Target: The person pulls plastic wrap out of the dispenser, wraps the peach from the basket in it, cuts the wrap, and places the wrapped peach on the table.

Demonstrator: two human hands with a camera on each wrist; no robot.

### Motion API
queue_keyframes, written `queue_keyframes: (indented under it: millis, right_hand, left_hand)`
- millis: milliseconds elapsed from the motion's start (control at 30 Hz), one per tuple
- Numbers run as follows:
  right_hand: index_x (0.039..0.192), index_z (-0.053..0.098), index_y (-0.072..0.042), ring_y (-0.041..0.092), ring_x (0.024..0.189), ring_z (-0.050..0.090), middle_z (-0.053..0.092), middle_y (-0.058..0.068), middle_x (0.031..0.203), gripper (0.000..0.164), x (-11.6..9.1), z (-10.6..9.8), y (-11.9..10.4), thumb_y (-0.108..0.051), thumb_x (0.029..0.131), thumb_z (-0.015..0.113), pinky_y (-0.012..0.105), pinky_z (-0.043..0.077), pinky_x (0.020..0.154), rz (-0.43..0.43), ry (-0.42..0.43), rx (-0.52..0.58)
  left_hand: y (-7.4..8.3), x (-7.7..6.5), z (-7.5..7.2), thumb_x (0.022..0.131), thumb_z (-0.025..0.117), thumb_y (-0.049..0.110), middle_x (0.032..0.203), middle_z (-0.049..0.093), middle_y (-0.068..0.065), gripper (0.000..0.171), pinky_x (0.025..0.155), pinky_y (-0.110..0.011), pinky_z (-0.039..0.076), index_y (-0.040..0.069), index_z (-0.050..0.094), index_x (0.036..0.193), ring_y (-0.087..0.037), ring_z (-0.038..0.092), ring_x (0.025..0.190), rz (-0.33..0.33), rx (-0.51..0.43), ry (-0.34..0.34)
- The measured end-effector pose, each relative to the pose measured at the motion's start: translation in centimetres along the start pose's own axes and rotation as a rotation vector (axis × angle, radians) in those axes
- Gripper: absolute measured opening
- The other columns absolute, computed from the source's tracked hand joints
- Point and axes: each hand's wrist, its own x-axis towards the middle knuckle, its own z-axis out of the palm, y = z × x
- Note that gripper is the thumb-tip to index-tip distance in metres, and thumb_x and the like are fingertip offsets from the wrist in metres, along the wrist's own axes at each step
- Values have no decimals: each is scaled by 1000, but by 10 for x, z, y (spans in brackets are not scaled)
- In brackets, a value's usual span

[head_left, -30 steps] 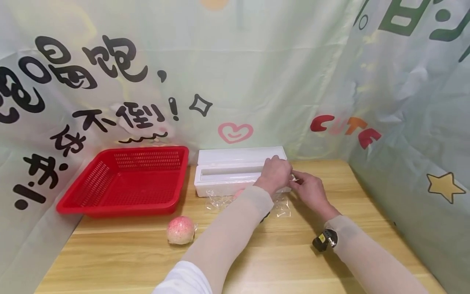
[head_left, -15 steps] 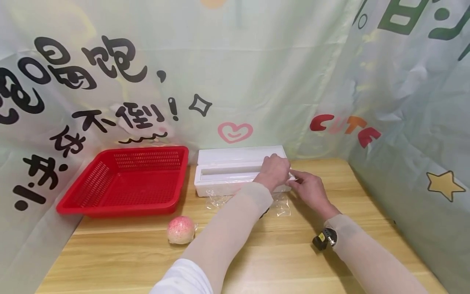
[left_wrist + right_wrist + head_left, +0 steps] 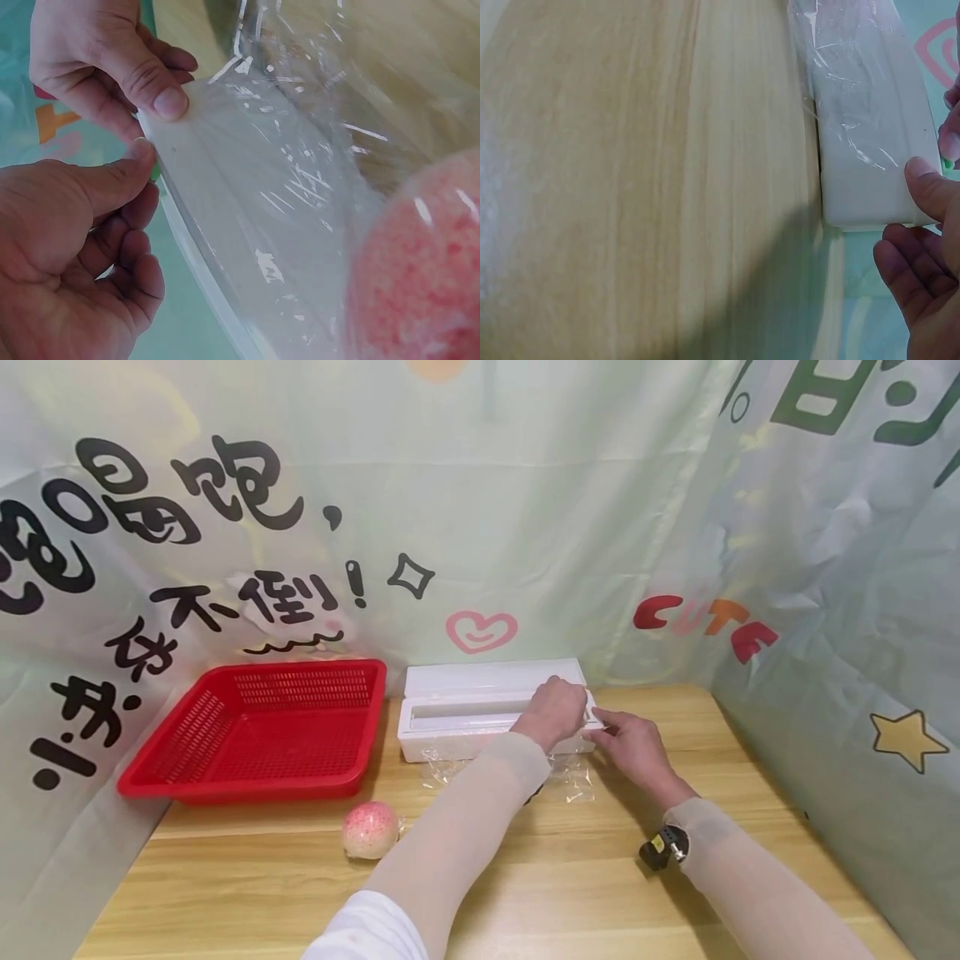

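Observation:
A white cling film box [image 3: 442, 743] stands at the back of the table with its lid raised. My right hand [image 3: 636, 747] grips the box's right end, its thumb on the front face. Just left of it, my left hand [image 3: 553, 712] pinches a small green piece [image 3: 156, 172] at the box's edge, mostly hidden by the fingertips. Clear film [image 3: 300, 150] hangs over the box front onto the table. Close to the left wrist camera is a pink peach-like ball [image 3: 427, 277] under film; in the head view my left forearm covers it.
A red plastic basket [image 3: 360, 768] stands at the back left. In front of it, a film-wrapped pink and cream peach-like ball [image 3: 371, 831] rests on the wooden table [image 3: 600, 893]. A printed cloth [image 3: 570, 527] hangs behind and at both sides.
My left hand has shifted slightly left along the box's edge. The right hand stays at the box's right end.

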Motion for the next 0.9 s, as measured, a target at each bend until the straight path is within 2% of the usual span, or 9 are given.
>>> queue_keyframes:
  millis: [200, 400, 533, 733, 900]
  right_hand:
    - [136, 70, -6, 26, 88, 76, 80, 18, 103, 49, 0, 0, -1, -24, 92, 84, 32, 57, 70, 10, -4, 16]
    - [137, 69, -5, 28, 91, 74, 79, 20, 109, 49, 0, 0, -2, -24, 93, 83, 40, 58, 77, 25, -9, 8]
    - [138, 68, -4, 30, 92, 74, 78, 21, 111, 51, -1, -1, -1, -25, 93, 82, 42, 59, 79, 30, -19, 12]
    - [137, 68, -3, 29, 91, 74, 78, 21, 109, 51, 0, -1, -1, -24, 93, 83, 35, 57, 74, 36, -22, 16]
    - [138, 68, -3, 28, 92, 73, 78, 22, 110, 51, 0, -2, -2, -23, 94, 82, 33, 56, 73, 38, -33, 22]
  left_hand:
    - [-8, -5, -2, 99, 70, 23, 90, 74, 1, 10, 92, -32, 56, 16, 77, 97, -19, 65, 96, 16, 14, -4]
    - [-19, -10, -6, 96, 76, 31, 84, 73, 5, 15, 94, -31, 54, 19, 76, 88, -18, 66, 94, 9, -6, -50]
    - [-24, -13, -7, 96, 78, 34, 86, 75, 8, 15, 94, -29, 55, 20, 79, 90, -16, 68, 93, 0, -60, -68]
    - [-27, -15, -4, 98, 75, 35, 87, 77, 10, 17, 94, -29, 53, 20, 82, 95, -14, 67, 90, 41, -93, -43]
    - [-27, -16, -2, 98, 76, 35, 84, 75, 10, 15, 90, -27, 55, 22, 82, 93, -13, 65, 87, 37, -79, -35]
